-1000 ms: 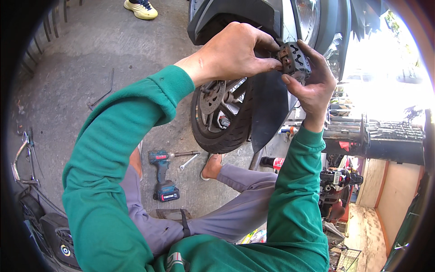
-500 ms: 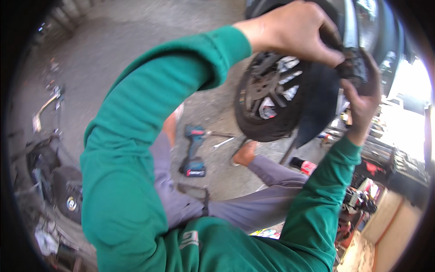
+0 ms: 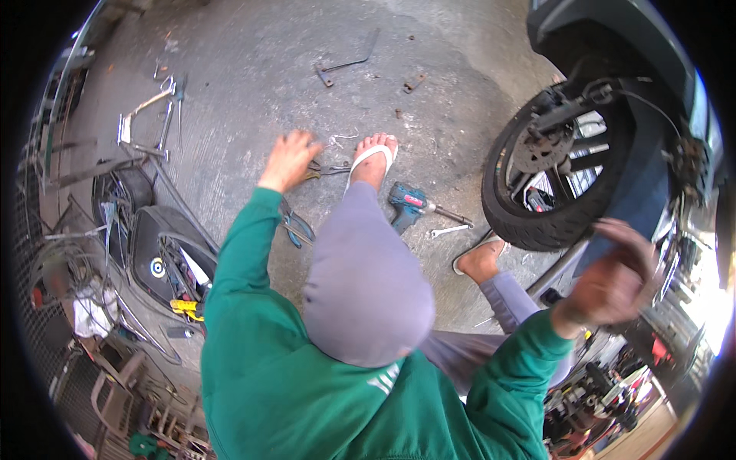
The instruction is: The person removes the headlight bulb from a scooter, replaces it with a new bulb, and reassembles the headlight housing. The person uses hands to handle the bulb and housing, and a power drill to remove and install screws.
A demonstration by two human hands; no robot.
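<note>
My left hand (image 3: 290,161) reaches low over the concrete floor, fingers apart, with no object visible in it. Just right of its fingers lies a pair of pliers (image 3: 333,169), partly covered by the hand. Blue-handled pliers (image 3: 297,230) rest below it, beside my knee. My right hand (image 3: 609,284) is raised at the right near the motorcycle's wheel (image 3: 502,207); motion smears its fingers, so its grip is unclear. A teal cordless power tool (image 3: 408,201) with a long socket shaft lies between my feet, and a wrench (image 3: 451,231) is next to it.
The motorcycle's grey bodywork (image 3: 694,100) overhangs the wheel at the right. A bent metal rod (image 3: 356,61) and a small bracket (image 3: 415,83) lie farther off. At the left are a metal frame piece (image 3: 140,119) and a black panel (image 3: 157,230). Tools and parts crowd the lower right.
Both hands have left the dark part on the motorcycle where they were together. The left has swung down and left to the floor; the right has dropped lower. The view has shifted too.
</note>
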